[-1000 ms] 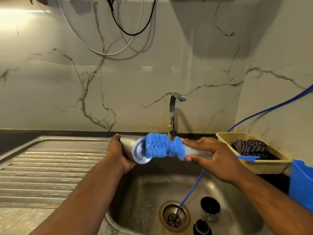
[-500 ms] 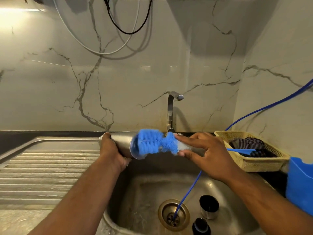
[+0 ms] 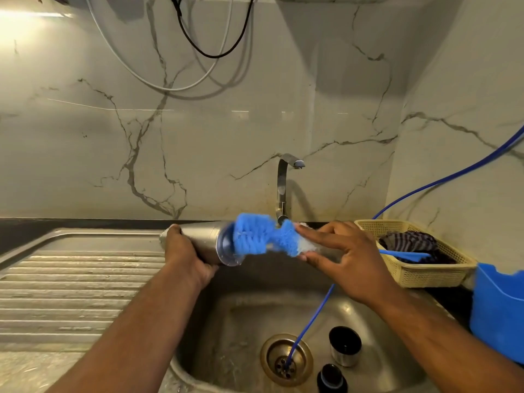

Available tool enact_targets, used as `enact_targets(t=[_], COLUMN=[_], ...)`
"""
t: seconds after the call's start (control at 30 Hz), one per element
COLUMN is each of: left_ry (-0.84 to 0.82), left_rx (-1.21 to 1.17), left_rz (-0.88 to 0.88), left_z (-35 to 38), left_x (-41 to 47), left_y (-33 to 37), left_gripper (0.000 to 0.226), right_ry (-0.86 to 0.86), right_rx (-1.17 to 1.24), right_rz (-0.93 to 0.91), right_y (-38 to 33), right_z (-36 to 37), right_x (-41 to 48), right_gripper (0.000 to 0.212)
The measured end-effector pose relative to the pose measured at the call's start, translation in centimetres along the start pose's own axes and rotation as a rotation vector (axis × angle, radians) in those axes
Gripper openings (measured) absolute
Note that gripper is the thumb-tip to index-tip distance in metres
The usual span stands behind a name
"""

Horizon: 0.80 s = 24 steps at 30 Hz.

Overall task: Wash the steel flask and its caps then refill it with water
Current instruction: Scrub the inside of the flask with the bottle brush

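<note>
Two caps lie in the sink (image 3: 241,316): black cap (image 3: 331,379), cut off at the frame edge, and steel cap (image 3: 345,350). One steel flask (image 3: 204,241) is held level above the sink, left hand (image 3: 184,258) curled round it. The right hand (image 3: 350,260) fingertips pinch one blue brush (image 3: 259,236) at the flask mouth. The brush handle is mostly hidden.

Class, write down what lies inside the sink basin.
In the sink basin: a steel cap, a black cap, and a blue hose ending in the drain. The right forearm hides its right side.
</note>
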<state>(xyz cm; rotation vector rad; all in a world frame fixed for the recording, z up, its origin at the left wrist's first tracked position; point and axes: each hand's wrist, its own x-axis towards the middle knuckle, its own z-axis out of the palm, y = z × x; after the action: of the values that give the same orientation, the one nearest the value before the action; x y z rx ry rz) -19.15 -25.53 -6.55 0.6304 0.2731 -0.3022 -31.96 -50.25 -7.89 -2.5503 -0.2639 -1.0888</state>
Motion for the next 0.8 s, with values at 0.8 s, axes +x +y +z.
enact_targets(t=[0.8], left_ry=[-0.061], left_rx=[0.129], left_rz=[-0.057], left_z=[0.2], left_x=[0.4], left_y=[-0.4], left_gripper=[0.059], right_ry=[-0.194], right_rx=[0.112], right_rz=[-0.019], right_y=[-1.1], right_z=[0.1], right_x=[0.3], right_gripper=[0.05])
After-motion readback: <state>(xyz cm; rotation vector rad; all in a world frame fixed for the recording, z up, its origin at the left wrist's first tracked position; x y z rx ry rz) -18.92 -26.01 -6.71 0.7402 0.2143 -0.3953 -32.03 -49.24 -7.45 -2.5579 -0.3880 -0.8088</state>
